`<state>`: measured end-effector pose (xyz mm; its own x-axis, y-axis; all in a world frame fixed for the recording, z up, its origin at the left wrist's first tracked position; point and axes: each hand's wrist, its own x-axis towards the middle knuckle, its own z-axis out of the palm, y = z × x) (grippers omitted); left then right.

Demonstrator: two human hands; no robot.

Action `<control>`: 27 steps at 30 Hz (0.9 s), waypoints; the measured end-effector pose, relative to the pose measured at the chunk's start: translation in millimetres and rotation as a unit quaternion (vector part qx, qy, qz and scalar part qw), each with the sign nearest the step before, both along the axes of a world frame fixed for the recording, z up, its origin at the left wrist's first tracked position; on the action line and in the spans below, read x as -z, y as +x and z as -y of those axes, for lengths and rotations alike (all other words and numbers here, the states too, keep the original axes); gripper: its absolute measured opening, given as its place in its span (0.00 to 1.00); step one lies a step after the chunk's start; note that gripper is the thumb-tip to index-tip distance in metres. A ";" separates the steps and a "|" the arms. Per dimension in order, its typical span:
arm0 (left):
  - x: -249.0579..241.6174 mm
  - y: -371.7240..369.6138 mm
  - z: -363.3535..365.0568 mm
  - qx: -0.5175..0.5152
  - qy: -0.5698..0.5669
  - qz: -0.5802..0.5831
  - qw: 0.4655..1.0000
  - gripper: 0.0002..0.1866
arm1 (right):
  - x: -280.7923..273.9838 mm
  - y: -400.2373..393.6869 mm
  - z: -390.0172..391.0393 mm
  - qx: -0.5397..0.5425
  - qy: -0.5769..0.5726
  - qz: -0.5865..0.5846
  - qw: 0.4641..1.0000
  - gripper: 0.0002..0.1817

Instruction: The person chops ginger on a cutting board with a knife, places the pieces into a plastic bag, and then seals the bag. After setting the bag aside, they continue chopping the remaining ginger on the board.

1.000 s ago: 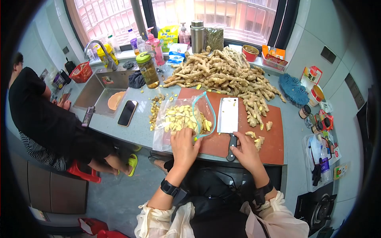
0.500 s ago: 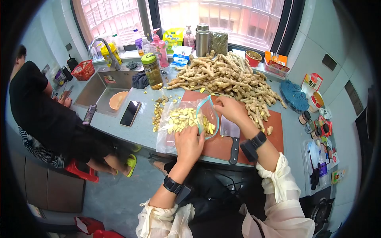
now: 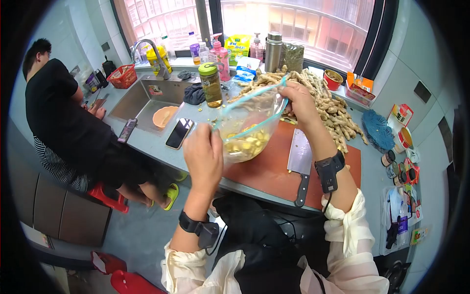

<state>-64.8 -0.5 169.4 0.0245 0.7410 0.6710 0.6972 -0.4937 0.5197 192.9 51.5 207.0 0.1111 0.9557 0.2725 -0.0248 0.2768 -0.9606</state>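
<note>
A clear zip bag with a teal rim hangs open above the counter, sliced ginger lying in its lower part. My left hand pinches the bag's near left edge. At the opposite upper corner, my right hand grips the rim. Below the bag is a brown-red cutting board, partly hidden by it. A cleaver with a black handle rests on the board, left of my right forearm. Behind the board rises a big heap of whole ginger, partly covered by my right hand.
Left of the bag are a phone, a green-lidded jar and a sink. Another person sits at the far left. A blue dish and small jars stand at the right.
The bag has been lifted off the counter and board, and its slices have settled at the bottom. Both hands have risen, my left hand moving left. The view has shifted slightly.
</note>
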 end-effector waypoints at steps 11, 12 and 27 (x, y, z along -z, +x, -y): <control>-37.2 -28.3 -26.0 -0.001 0.050 -0.027 0.998 0.11 | -38.4 0.4 18.3 0.009 0.002 0.110 0.994 0.09; -42.7 -29.1 -24.2 -0.001 0.014 -0.009 1.000 0.12 | -41.5 2.0 22.1 0.014 0.015 0.096 0.995 0.09; -105.8 100.2 35.4 0.363 -0.167 0.233 0.887 0.14 | -102.1 140.6 107.1 0.190 0.075 0.134 0.970 0.11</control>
<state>35.4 -36.0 275.2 0.3545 0.8022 0.4804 -0.0697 -0.4897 0.8691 333.5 -55.6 309.1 0.3538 0.8072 0.4725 0.3507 0.3538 -0.8671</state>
